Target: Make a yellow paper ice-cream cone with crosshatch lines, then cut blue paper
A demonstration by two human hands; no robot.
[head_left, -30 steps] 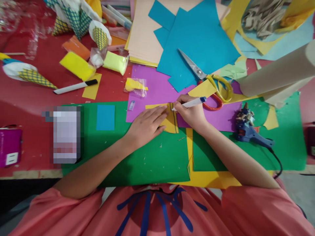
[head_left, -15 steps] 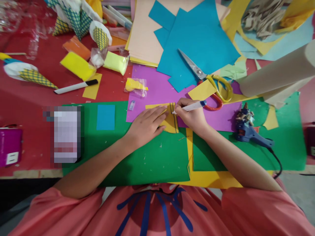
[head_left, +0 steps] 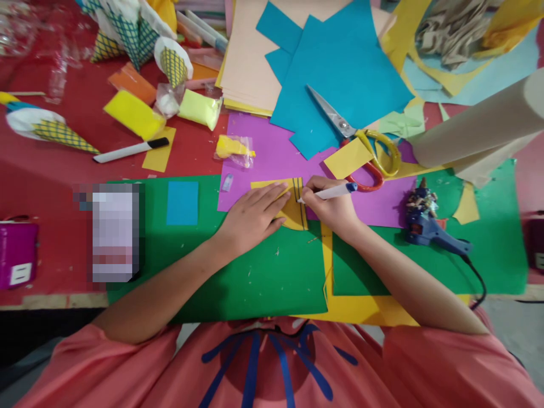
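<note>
My left hand lies flat with its fingers stretched over a small yellow paper piece, which has a curved lower edge. Dark lines run down the right part of that piece. In a pinch, my right hand holds a white marker with a blue end; its tip is at the dark lines. Beneath the piece are a purple sheet and a green sheet. Scissors with yellow and red handles rest just beyond my right hand, a yellow paper strip across them.
To the right lie a blue glue gun with a cord and a pale paper roll. Blue sheets cover the back. At left are another marker, clay packets, a blue square and a blurred-out object.
The marker tip has moved slightly down along the lines on the yellow piece, and my right hand has shifted down a little with it. My left hand stays in place.
</note>
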